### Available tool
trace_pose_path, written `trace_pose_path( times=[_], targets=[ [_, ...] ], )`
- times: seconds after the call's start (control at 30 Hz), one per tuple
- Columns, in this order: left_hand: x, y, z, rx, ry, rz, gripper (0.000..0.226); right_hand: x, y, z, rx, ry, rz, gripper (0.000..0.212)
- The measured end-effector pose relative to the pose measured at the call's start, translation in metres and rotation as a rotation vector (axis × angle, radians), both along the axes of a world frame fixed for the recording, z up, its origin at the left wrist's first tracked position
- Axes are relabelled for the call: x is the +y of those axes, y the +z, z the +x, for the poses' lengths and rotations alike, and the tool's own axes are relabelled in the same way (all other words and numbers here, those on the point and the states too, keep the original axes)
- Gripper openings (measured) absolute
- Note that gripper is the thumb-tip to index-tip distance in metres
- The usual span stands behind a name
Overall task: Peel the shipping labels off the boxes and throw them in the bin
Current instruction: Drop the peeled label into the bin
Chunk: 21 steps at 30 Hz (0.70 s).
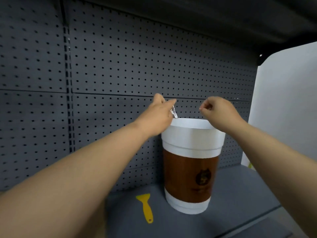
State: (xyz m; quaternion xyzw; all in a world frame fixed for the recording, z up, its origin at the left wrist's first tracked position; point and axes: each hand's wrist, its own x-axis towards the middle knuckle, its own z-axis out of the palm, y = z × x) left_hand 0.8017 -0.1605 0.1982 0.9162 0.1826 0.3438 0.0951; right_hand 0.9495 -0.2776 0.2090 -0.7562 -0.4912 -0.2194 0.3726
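A bin [191,162] shaped like a big coffee cup, white with a brown band, stands on the grey shelf. Both my hands are stretched out over its rim. My left hand [160,114] is at the rim's left side, and a small crumpled clear scrap [174,112] hangs from its fingers just above the opening. My right hand [217,111] hovers over the rim's right side with its fingers curled in; I see nothing in it. No box shows in this view.
A yellow plastic scraper [145,207] lies on the shelf [240,194] left of the bin. A grey pegboard wall [111,66] rises behind. A white panel [283,109] stands at the right, and a dark shelf runs overhead.
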Motion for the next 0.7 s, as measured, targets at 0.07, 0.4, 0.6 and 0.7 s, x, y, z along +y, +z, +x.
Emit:
trace_pose_path(
  times=[0.07,0.4,0.6,0.7],
  targets=[
    [0.0,0.009,0.028,-0.029,-0.004,0.01,0.05,0.0,0.006,0.022,0.023,-0.002,0.012,0.017],
    [0.02,0.014,0.11,0.049,0.037,0.126,0.064,0.009,0.005,0.09,0.098,0.034,0.004,0.018],
    [0.025,0.01,0.125,0.133,0.156,0.17,0.048,0.018,-0.001,0.11,0.094,0.067,-0.005,0.016],
    [0.024,0.01,0.127,0.238,0.256,0.309,0.048,0.02,-0.001,0.115,0.087,0.089,-0.009,0.017]
  ],
)
